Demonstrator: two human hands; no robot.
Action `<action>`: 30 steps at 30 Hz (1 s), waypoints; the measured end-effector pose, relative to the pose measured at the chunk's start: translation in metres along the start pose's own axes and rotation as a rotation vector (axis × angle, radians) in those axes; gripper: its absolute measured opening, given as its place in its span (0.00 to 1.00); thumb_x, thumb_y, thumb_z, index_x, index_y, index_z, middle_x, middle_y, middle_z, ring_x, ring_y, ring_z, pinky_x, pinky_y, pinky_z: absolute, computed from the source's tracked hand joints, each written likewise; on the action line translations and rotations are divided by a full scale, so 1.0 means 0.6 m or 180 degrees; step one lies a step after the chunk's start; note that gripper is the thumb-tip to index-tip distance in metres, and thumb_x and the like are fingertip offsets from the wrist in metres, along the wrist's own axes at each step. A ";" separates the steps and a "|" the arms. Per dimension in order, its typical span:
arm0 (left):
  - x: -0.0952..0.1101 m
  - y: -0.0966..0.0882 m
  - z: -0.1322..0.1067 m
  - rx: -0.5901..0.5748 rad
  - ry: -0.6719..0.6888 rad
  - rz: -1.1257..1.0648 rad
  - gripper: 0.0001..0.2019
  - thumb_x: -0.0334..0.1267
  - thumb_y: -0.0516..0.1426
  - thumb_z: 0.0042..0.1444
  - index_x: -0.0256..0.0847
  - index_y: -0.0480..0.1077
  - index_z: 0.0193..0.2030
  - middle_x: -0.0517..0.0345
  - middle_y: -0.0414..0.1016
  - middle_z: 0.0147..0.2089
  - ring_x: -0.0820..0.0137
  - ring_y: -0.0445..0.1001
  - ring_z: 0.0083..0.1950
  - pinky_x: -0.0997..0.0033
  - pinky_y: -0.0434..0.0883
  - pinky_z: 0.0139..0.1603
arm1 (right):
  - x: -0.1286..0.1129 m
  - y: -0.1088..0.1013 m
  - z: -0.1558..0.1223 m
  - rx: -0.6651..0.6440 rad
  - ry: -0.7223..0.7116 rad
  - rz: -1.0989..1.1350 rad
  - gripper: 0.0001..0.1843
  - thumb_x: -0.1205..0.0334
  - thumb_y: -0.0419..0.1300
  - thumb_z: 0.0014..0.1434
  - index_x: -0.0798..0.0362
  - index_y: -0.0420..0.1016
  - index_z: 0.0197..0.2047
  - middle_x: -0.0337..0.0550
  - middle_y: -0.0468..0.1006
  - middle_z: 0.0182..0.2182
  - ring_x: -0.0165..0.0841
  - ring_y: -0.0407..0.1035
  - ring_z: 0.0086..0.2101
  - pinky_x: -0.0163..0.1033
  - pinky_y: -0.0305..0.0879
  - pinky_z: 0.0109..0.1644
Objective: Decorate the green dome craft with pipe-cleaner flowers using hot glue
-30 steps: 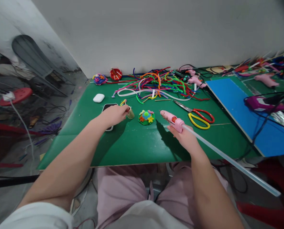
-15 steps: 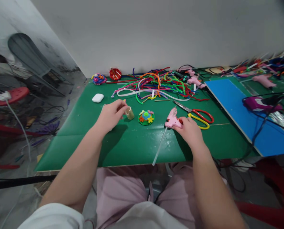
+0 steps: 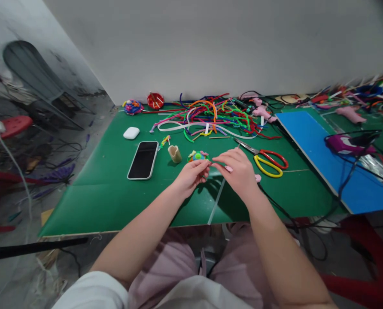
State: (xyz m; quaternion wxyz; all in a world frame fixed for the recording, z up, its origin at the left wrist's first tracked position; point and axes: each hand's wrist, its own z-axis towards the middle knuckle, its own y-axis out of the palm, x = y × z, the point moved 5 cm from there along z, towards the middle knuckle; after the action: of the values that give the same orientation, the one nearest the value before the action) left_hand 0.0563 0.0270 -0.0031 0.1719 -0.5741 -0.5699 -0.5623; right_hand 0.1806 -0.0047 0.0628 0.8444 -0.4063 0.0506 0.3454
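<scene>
My left hand [image 3: 194,175] and my right hand [image 3: 235,168] meet fingertip to fingertip in front of me. Both are pinched closed; whatever sits between the fingertips is too small to make out. Just behind my left fingers, a round flower-covered pipe-cleaner piece [image 3: 198,155] is partly hidden. Beneath my right hand lies a pink glue gun [image 3: 258,178], mostly covered, with its clear glue stick [image 3: 216,202] reaching toward the table edge. Left of the flowers stands a short bamboo-coloured tube [image 3: 174,154], with a small yellow and pink pipe-cleaner piece [image 3: 165,140] behind it.
A phone [image 3: 143,160] and a white earbud case [image 3: 131,133] lie at left. Scissors [image 3: 269,163] with red and yellow handles rest at right. Tangled pipe cleaners [image 3: 207,113] line the wall. A blue board [image 3: 336,163] carries a purple tool [image 3: 349,141].
My right hand has let go of the glue gun and moved left. My left hand has left the tube's side and come right to meet it, uncovering the phone.
</scene>
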 end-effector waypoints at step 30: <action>0.068 -0.059 0.013 0.1141 0.1227 0.1772 0.15 0.43 0.53 0.53 0.34 0.72 0.39 0.59 0.69 0.24 0.77 0.67 0.22 0.78 0.68 0.22 | 0.068 0.051 0.001 -0.0887 0.0485 -0.0874 0.09 0.62 0.54 0.57 0.52 0.75 0.32 0.42 0.76 0.31 0.36 0.62 0.37 0.41 0.55 0.44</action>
State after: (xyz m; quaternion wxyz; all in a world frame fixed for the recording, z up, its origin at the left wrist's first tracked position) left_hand 0.0184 0.0624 0.0134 0.5197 -0.5515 -0.4386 -0.4831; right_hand 0.1923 0.0310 0.0282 0.8130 -0.5472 0.0102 0.1990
